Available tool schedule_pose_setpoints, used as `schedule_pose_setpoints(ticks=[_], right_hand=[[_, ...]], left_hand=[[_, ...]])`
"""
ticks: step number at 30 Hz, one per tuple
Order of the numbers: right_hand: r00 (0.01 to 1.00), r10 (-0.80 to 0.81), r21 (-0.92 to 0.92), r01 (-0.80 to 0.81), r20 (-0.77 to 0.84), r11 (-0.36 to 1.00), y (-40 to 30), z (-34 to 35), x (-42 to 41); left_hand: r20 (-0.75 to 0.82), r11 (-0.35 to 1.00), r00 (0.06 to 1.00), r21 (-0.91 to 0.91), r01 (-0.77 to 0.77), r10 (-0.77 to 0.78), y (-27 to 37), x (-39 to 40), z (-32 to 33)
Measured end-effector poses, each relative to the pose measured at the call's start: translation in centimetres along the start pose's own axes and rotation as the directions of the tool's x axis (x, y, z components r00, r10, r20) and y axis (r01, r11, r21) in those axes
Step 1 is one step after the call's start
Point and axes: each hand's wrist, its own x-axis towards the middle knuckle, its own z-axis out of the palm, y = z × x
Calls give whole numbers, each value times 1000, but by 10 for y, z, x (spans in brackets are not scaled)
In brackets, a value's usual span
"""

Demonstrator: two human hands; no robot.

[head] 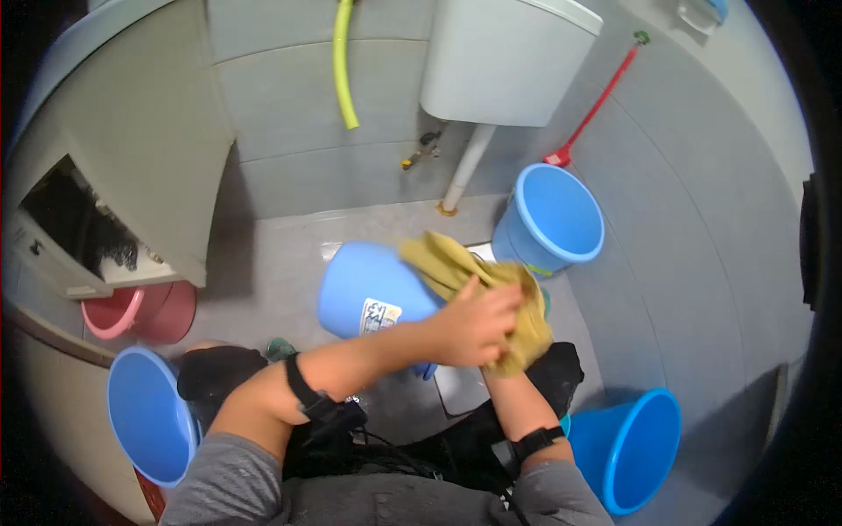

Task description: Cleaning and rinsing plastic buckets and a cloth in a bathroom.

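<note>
A yellow cloth (520, 329) hangs bunched in front of me, its upper left part blurred. My left hand (483, 322) reaches across to the right and grips this cloth from above, fingers bent into it. The right forearm (523, 404) comes up under the cloth, which hides my right hand. Just left of the cloth a light blue plastic bucket (368, 276) lies on its side on the tiled floor, its base towards the upper left and a label with writing on its side. The left forearm passes over its lower edge.
A blue bucket (559, 214) stands by the right wall near a red-handled tool (602, 98). Another blue bucket (641, 454) is at lower right, a blue basin (148, 414) at lower left. A pink bucket (154, 312) sits under a cabinet (145, 138). A cistern (506, 66) hangs ahead.
</note>
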Motion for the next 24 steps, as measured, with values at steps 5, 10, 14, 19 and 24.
schedule_pose_setpoints(ticks=[5,10,14,19,24], right_hand=[[942,-98,-199,168,321,965,-12,18,-31],[920,-64,-325,201,387,924,-19,20,-35],[883,-239,-272,365,403,891,-37,-40,10],[412,-234,-426,471,880,-773,-113,4,-10],[544,-410,-654,395,732,-645,-90,-84,34]], left_hand=[[592,896,789,-245,369,-163,-31,-37,22],[142,651,652,370,663,-745,-83,-121,14],[183,631,636,488,603,-749,-87,-156,5],[116,639,728,585,500,-675,-96,-171,6],[119,662,671,355,660,-732,-75,-105,36]])
